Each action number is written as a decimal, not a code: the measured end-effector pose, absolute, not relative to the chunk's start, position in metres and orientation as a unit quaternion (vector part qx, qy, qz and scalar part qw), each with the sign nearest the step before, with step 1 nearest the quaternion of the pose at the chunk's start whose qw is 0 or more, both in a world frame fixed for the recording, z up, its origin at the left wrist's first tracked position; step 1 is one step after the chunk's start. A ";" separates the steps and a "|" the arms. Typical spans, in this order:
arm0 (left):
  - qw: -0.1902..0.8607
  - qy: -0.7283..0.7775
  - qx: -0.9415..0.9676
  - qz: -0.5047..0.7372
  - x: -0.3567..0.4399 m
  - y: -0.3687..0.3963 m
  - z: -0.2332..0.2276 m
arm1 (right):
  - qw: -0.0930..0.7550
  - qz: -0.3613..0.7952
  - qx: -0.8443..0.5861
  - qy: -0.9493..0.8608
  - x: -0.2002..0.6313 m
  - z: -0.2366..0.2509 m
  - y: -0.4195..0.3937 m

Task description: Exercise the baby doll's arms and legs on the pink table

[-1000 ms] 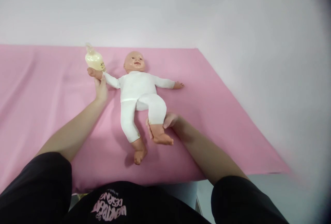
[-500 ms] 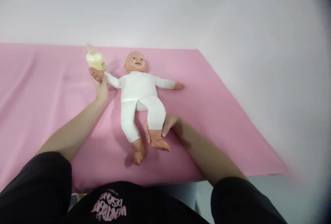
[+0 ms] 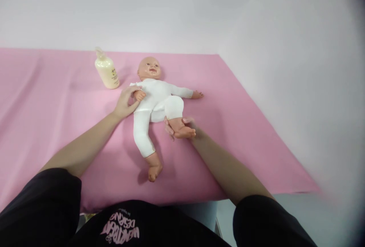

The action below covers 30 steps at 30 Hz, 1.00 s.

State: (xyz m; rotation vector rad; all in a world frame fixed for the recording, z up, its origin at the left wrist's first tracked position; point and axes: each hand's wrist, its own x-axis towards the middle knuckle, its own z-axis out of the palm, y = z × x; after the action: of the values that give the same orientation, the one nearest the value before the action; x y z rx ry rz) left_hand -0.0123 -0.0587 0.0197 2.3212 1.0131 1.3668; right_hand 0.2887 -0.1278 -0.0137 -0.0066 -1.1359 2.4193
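Near the front edge of the counter (image 3: 42, 98), one doll leg lying straight, foot free. Further in, right hand (image 3: 178, 127) cupped under the bent leg, fingers wrapped round its ankle; best to keep the grip loose and fold the knee gently toward the belly. Left hand (image 3: 127, 102) pinching the doll (image 3: 154, 98) by its wrist, laid across the chest. Toward the back edge, lotion bottle (image 3: 106, 70) upright, untouched.

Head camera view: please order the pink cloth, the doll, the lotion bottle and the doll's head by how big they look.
1. pink cloth
2. doll
3 and 4. lotion bottle and doll's head: these look about alike, so I do not rank them.
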 end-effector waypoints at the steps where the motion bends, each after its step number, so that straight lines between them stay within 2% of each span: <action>1: 0.131 0.346 0.809 0.457 -0.012 -0.059 0.021 | 0.257 0.876 -0.020 -0.407 0.288 -0.013 -0.127; 5: 0.126 0.334 0.830 0.428 -0.010 -0.057 0.021 | 0.313 0.867 -0.096 -0.376 0.287 -0.009 -0.126; 10: 0.104 0.337 0.849 0.393 -0.009 -0.057 0.020 | 0.333 0.850 -0.250 -0.325 0.283 0.005 -0.128; 15: 0.074 0.348 0.860 0.364 -0.008 -0.057 0.021 | 0.342 0.825 -0.314 -0.322 0.277 0.013 -0.133; 24: 0.060 0.321 0.833 0.447 -0.013 -0.053 0.012 | 0.339 0.822 -0.258 -0.379 0.279 0.010 -0.135; 30: 0.129 0.394 0.693 0.590 -0.024 -0.031 -0.006 | 0.212 0.853 -0.135 -0.457 0.284 0.006 -0.141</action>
State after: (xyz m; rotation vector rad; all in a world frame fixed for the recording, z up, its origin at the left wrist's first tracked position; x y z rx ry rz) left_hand -0.0237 -0.0314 -0.0064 2.0140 1.1441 1.7162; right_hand 0.2841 -0.1408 0.0058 -0.3762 -1.2690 2.3701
